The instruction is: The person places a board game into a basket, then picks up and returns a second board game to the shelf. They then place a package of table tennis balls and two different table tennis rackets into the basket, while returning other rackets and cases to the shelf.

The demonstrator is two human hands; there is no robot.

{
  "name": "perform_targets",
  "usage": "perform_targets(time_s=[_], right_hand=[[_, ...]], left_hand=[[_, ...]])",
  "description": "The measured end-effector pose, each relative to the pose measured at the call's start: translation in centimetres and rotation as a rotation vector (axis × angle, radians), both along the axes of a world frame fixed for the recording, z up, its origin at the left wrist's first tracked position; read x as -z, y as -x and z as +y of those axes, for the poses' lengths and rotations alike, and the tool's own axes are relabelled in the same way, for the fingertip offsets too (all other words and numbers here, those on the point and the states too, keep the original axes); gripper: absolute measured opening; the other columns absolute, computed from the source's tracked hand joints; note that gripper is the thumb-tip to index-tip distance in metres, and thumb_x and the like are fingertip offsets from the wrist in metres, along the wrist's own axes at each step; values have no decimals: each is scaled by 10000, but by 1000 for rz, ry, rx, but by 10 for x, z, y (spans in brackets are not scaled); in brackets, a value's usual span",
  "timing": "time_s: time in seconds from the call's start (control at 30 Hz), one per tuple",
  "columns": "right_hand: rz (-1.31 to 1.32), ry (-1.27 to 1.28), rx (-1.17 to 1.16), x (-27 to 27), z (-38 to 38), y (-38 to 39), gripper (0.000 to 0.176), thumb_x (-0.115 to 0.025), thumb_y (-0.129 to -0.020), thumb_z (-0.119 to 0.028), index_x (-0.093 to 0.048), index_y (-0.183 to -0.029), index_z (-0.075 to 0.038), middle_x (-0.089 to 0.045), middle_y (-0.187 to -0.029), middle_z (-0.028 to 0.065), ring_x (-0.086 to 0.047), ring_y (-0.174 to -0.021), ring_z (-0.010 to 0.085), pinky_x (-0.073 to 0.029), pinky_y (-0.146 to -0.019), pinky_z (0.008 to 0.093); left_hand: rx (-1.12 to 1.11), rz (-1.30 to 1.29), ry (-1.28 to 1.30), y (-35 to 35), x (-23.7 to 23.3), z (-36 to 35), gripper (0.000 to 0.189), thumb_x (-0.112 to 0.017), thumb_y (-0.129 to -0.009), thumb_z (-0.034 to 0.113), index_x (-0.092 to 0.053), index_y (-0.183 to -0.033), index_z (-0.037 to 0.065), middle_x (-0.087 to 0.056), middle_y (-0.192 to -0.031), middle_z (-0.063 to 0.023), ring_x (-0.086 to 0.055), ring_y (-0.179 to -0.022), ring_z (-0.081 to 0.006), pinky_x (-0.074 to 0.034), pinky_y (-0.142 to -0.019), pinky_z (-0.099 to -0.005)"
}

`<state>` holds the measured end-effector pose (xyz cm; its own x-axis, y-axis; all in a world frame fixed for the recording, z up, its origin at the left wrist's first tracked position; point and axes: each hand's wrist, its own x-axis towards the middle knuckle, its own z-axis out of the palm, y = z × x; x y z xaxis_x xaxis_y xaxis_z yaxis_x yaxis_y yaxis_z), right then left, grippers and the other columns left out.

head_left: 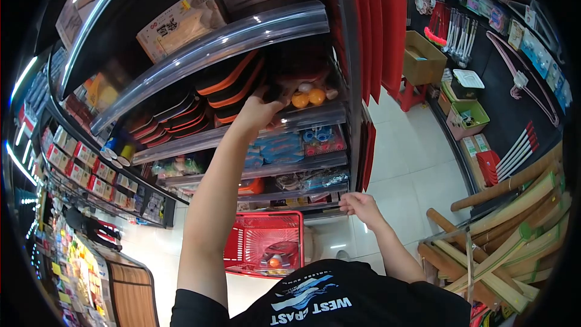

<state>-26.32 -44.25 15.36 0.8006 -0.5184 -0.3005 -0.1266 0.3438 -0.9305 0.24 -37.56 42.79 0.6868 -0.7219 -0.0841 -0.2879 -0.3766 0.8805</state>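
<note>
My left hand (260, 112) reaches into the middle shelf, its fingers closed at the left edge of a clear-wrapped table tennis set (315, 89) with orange and white balls. The fingertips are partly hidden among the dark goods. Just left of that hand stand stacked table tennis bats (230, 88) with black and orange edges. My right hand (360, 207) is held low beside the shelf unit, fingers curled together with nothing showing in them. Below the shelves sits a red shopping basket (301, 239) with another wrapped pack (279, 255) holding an orange ball.
A clear plastic lip (242, 36) runs along the shelf above. Blue packets (275, 150) fill the shelf below. Red panels (369, 30) hang on the unit's end. To the right are a cardboard box (420, 63), a green bin (469, 118) and wooden rolls (514, 224).
</note>
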Motion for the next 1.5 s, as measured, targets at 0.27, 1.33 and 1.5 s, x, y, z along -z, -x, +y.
perform_targets(time_s=[0.27, 1.33, 1.5], right_hand=[[-221, 113, -26, -82, -32, -28, 326, -493, -981, -259, -597, -1125, 15, -669, -987, 98, -645, -843, 135, -495, -713, 240], [-302, 100, -323, -186, 67, 25, 575, -619, -826, -184, -429, -1274, 122, -567, -1191, 142, -570, -1057, 170, -440, -915, 299], [-102, 28, -424, -179, 115, 42, 622, -659, -821, -207, -418, -1297, 111, -560, -1196, 119, -543, -1069, 153, -424, -926, 296]], left_hand=[[-13, 461, 581, -18, 26, 15, 261, -549, -883, 66, -499, -1113, -47, -537, -887, -101, -507, -679, -150, -531, -670, -314], [156, 855, 666, 108, 92, 212, 446, -599, -900, 108, -373, -1278, 34, -549, -1209, -106, -590, -1031, -151, -533, -807, -270], [87, 976, 580, 129, 124, 277, 518, -613, -877, 82, -325, -1307, 48, -528, -1243, -111, -588, -1048, -162, -540, -779, -264]])
